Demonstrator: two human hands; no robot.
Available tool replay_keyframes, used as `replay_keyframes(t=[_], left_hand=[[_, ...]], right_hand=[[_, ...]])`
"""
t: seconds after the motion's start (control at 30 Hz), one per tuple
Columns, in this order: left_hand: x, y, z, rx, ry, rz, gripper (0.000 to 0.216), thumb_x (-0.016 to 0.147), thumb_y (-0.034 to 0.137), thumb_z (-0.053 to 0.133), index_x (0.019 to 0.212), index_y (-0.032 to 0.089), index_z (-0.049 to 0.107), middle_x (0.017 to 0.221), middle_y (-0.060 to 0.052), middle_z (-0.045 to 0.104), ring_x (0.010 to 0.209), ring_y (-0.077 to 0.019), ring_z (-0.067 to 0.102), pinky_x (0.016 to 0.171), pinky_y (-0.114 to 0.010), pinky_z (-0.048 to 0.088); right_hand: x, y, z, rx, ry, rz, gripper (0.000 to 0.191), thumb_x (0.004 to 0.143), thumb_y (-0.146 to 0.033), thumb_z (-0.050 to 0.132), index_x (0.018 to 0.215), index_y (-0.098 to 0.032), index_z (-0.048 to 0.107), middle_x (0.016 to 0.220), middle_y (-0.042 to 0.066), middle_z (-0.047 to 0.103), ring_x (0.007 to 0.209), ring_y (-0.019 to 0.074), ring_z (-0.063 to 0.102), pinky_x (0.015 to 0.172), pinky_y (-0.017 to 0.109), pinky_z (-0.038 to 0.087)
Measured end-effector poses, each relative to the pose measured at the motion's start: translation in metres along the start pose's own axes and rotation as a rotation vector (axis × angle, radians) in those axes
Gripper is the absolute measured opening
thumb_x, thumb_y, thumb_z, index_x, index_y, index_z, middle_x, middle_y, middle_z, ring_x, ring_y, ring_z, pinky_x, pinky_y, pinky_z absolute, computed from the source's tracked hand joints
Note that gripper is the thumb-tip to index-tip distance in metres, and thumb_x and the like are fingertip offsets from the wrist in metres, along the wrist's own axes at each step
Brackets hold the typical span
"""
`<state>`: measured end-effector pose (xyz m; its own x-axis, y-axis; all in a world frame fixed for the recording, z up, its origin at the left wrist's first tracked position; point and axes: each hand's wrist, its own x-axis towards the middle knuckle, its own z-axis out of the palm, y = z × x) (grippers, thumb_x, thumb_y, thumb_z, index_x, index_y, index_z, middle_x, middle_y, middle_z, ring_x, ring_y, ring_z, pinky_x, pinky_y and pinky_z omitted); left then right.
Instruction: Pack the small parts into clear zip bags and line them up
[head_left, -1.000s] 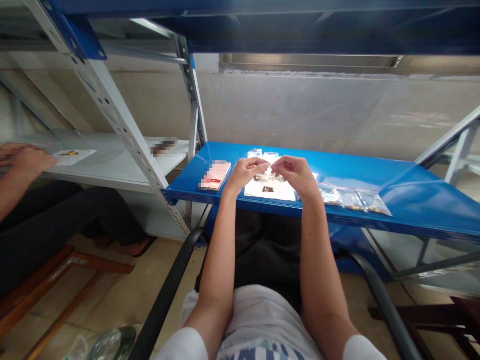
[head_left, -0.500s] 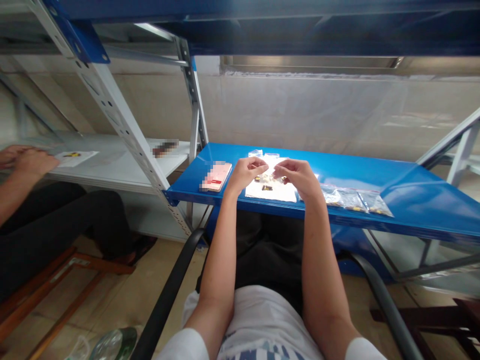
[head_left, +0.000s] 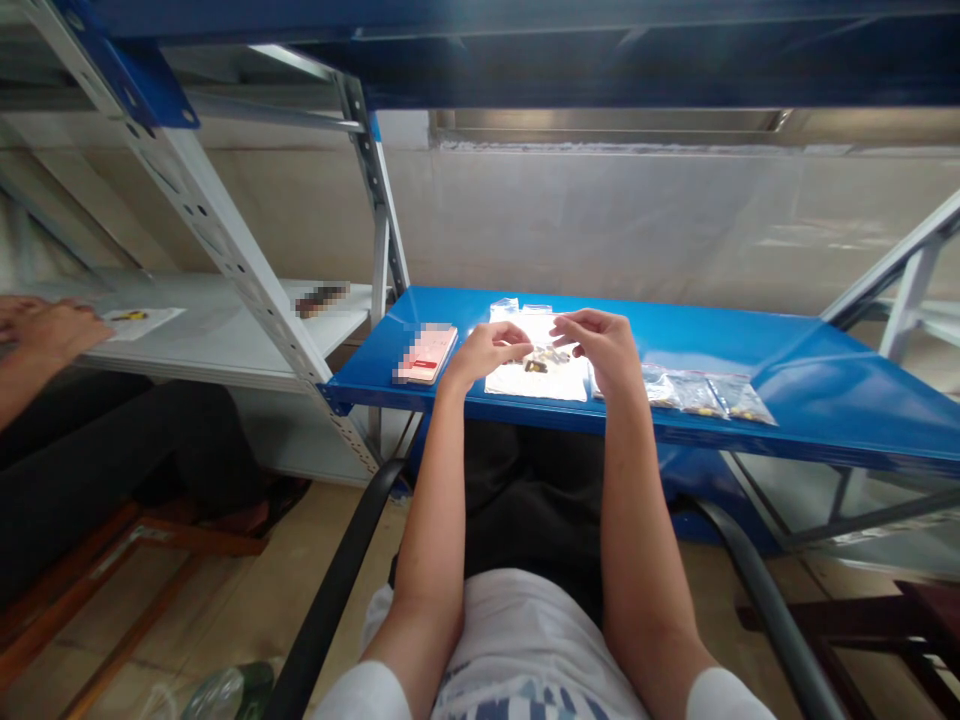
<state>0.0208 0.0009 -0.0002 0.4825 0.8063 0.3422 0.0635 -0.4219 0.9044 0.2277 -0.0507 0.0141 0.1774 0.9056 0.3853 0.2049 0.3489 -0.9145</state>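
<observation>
My left hand (head_left: 484,353) hovers over the left side of a white sheet (head_left: 534,386), thumb and fingertips drawn together. Whatever sits in that pinch is too small to make out. Across from it, my right hand (head_left: 606,347) hangs above the sheet's right side, fingers loosely bent and apart, with nothing visible in them. Between the hands lies a little group of small dark and yellow parts (head_left: 535,366), blurred in detail. Small clear plastic bags (head_left: 504,309) rest at the sheet's far edge.
Several clear bags of small yellowish parts (head_left: 703,397) line the blue shelf (head_left: 817,375) on the right. A pink box-like item (head_left: 432,355) lies left. Metal uprights (head_left: 225,240) flank the shelf. Another person's hands (head_left: 52,330) are at the white shelf (head_left: 247,320).
My hands have moved slightly apart, and my left hand is a little lower. More of the small parts between them shows. The whole view has shifted slightly.
</observation>
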Motion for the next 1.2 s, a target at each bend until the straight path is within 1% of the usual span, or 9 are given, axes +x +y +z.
replay_keyframes(t=[0.2,0.33,0.5,0.67,0.8,0.93,1.07,1.13,1.2], left_hand=[[0.002,-0.005,0.002,-0.034,0.009,-0.034,0.023,0.079,0.034,0.082,0.086,0.016,0.069,0.076,-0.005,0.072,0.072,-0.0160,0.067,0.070,-0.030,0.049],[0.002,-0.007,0.002,-0.046,0.049,-0.028,0.019,0.081,0.031,0.079,0.087,0.016,0.069,0.078,-0.005,0.073,0.075,-0.0166,0.069,0.069,-0.028,0.049],[0.002,-0.005,0.006,-0.065,0.104,-0.014,0.016,0.084,0.028,0.078,0.089,0.015,0.070,0.079,-0.006,0.074,0.072,-0.0162,0.070,0.067,-0.028,0.051],[0.006,0.001,0.025,-0.130,0.179,-0.048,0.028,0.085,0.030,0.080,0.107,0.017,0.069,0.090,-0.007,0.077,0.077,-0.0176,0.073,0.064,-0.025,0.053],[0.014,0.007,0.050,-0.164,0.221,-0.025,0.040,0.088,0.029,0.080,0.122,0.019,0.063,0.104,-0.009,0.078,0.083,-0.0185,0.078,0.069,-0.026,0.058],[0.029,0.013,0.083,-0.215,0.203,0.002,0.042,0.090,0.020,0.076,0.128,0.023,0.057,0.105,-0.006,0.078,0.082,-0.0174,0.079,0.070,-0.026,0.060],[0.053,0.018,0.130,-0.197,0.197,0.021,0.034,0.090,0.009,0.071,0.119,0.022,0.060,0.097,-0.003,0.077,0.077,-0.0153,0.078,0.073,-0.026,0.061],[0.067,0.018,0.159,-0.155,0.132,0.041,0.023,0.089,0.007,0.071,0.109,0.018,0.066,0.093,-0.004,0.077,0.075,-0.0149,0.077,0.077,-0.027,0.061],[0.082,0.017,0.190,-0.106,0.022,0.071,0.013,0.088,0.007,0.071,0.099,0.015,0.072,0.093,-0.007,0.078,0.080,-0.0154,0.077,0.084,-0.029,0.061]], right_hand=[[-0.001,-0.002,-0.001,0.046,-0.049,0.068,0.045,0.078,-0.059,0.084,0.095,-0.019,0.076,0.098,0.013,0.081,0.085,0.0239,0.078,0.053,0.025,0.047],[0.001,0.003,-0.002,0.030,-0.089,0.136,0.051,0.074,-0.054,0.089,0.107,-0.018,0.074,0.099,0.012,0.080,0.086,0.0234,0.077,0.056,0.025,0.049],[0.000,0.006,-0.006,-0.066,-0.152,0.142,0.042,0.071,-0.046,0.090,0.098,-0.017,0.076,0.086,0.010,0.079,0.076,0.0203,0.073,0.056,0.026,0.050],[0.004,0.000,-0.021,-0.104,-0.117,0.135,0.037,0.073,-0.043,0.087,0.098,-0.017,0.076,0.084,0.009,0.079,0.075,0.0197,0.073,0.058,0.027,0.051],[0.022,-0.009,-0.054,-0.196,-0.152,0.134,0.037,0.071,-0.044,0.090,0.093,-0.017,0.077,0.081,0.008,0.078,0.075,0.0206,0.074,0.058,0.028,0.052],[0.042,-0.013,-0.097,-0.248,-0.244,0.188,0.036,0.067,-0.043,0.095,0.090,-0.019,0.079,0.076,0.008,0.076,0.072,0.0213,0.073,0.059,0.031,0.055],[0.037,-0.010,-0.146,-0.336,-0.182,0.226,0.041,0.067,-0.043,0.095,0.094,-0.017,0.078,0.078,0.009,0.077,0.071,0.0202,0.072,0.062,0.031,0.056],[0.023,-0.006,-0.174,-0.368,-0.115,0.258,0.040,0.070,-0.042,0.094,0.096,-0.017,0.078,0.079,0.008,0.077,0.074,0.0205,0.073,0.065,0.030,0.056],[0.005,-0.001,-0.203,-0.399,-0.045,0.311,0.033,0.075,-0.036,0.091,0.097,-0.017,0.077,0.079,0.008,0.077,0.076,0.0196,0.073,0.067,0.029,0.055]])
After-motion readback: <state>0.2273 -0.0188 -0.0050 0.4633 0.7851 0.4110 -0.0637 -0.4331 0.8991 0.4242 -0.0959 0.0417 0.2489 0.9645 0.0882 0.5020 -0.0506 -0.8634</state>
